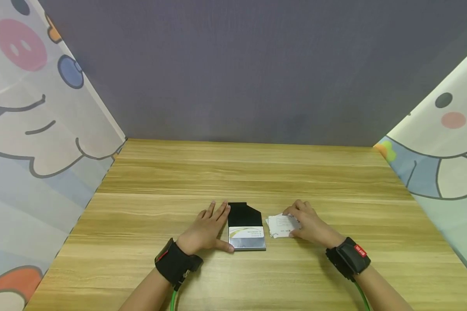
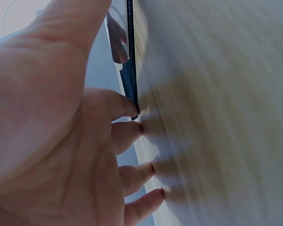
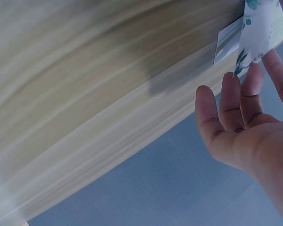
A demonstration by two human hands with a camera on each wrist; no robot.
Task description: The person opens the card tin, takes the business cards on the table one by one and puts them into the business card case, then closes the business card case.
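A business card holder (image 1: pixel 247 244) lies opened on the table, its black flap (image 1: pixel 243 214) folded away from me. A white card with a gold curve (image 1: pixel 247 232) shows in its silver pocket. My left hand (image 1: pixel 204 232) rests along the holder's left side, fingers spread and thumb at the near corner; in the left wrist view the fingertips (image 2: pixel 153 168) touch the table. To the right, my right hand (image 1: pixel 310 224) pinches a white business card (image 1: pixel 284 226) between thumb and fingers. The right wrist view shows this card's green leaf print (image 3: pixel 259 33), with another card (image 3: pixel 227 41) beneath it.
The wooden table (image 1: pixel 237 172) runs back to a dark grey panel (image 1: pixel 249 77). Cartoon-printed sheets (image 1: pixel 50 121) stand at both sides. A black band (image 1: pixel 177 263) with a green cable is strapped to each wrist.
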